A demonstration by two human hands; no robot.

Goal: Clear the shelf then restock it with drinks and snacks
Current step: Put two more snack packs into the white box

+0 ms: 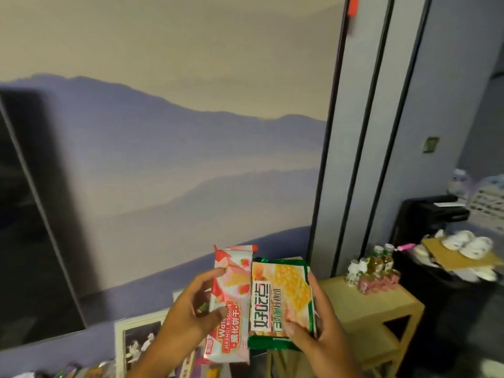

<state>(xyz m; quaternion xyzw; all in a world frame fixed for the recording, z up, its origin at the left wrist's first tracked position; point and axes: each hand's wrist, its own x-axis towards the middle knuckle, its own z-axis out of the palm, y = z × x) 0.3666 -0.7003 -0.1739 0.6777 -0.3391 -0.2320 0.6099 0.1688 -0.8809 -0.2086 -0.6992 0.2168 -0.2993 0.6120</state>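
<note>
Left hand point(191, 309) partly hides wafer pack point(231, 304), its base blurred

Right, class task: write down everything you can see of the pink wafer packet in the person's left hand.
The pink wafer packet is a long, glossy plastic wrapper, pink and white with red trim, showing wafers and strawberries, with "Jiashili Biscuits" and Chinese lettering on a red panel. It looks sealed and is held upright in the air, slightly tilted. The left hand pinches its left edge between thumb and fingers. Its right edge meets the green cracker packet, gripped by the right hand.
</note>
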